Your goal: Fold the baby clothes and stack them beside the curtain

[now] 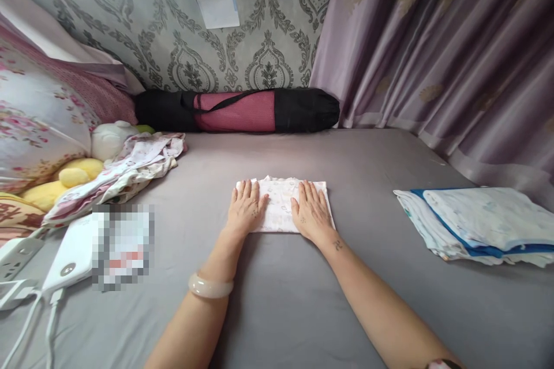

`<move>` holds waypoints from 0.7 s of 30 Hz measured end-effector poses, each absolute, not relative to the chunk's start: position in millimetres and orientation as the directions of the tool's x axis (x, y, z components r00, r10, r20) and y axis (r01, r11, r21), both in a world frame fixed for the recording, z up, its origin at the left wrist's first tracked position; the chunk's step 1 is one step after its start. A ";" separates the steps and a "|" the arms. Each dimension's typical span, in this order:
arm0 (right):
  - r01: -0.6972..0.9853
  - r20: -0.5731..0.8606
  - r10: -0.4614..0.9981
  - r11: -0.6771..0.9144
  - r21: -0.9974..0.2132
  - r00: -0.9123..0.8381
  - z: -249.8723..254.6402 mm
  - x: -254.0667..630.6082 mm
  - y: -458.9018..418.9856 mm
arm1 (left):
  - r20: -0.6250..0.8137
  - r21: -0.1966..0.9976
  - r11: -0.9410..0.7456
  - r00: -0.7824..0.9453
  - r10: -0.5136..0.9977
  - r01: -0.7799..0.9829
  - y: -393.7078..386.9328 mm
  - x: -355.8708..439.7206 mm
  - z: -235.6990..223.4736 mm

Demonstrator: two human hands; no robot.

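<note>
A folded white cloth [281, 207] with a faint print lies flat on the grey sheet [277, 294], straight ahead of me. My left hand [248, 207] rests flat on its left side, fingers stretched forward. On the right side of the cloth lies my right hand [310, 213], also flat with fingers extended. Between the two hands the cloth's middle shows, and its far edge looks slightly ruffled. Neither hand grips anything. A pale bangle [210, 286] circles my left forearm.
Folded cloths [480, 222], white and blue, are stacked at the right. Crumpled printed fabric [130, 167], plush toys [82, 172] and a floral pillow [38, 120] sit left. A white power bank [75, 250] with cables is nearer. A black-and-pink rolled bag [236, 110] lies along the wall.
</note>
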State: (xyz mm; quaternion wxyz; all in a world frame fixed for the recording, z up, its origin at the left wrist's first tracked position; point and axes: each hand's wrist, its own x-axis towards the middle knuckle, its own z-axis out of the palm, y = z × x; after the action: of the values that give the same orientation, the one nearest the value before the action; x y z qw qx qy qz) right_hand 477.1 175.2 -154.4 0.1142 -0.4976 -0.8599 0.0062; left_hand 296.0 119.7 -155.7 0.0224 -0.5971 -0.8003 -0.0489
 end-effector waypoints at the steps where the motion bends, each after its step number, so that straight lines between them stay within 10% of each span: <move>1: 0.855 0.191 0.857 0.504 -0.125 -0.478 -153.8 477.3 175.3 | 0.094 0.051 0.284 -0.287 0.953 0.958 119.5 295.8 -154.9; 15: 0.795 0.222 0.806 0.585 -0.161 -0.548 -154.5 472.6 173.3 | 0.203 0.064 0.086 -0.097 0.974 0.994 123.4 334.8 -159.9; 21: 0.794 0.189 0.810 0.584 -0.171 -0.555 -146.0 470.3 172.6 | 0.327 0.313 0.040 -0.147 0.934 0.949 127.9 329.7 -154.1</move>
State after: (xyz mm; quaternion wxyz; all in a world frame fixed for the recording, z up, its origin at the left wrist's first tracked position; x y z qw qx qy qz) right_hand 470.3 172.6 -146.0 0.1242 -0.4551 -0.8811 0.0328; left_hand 329.7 127.9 -154.1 0.0165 -0.6530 -0.7208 -0.2318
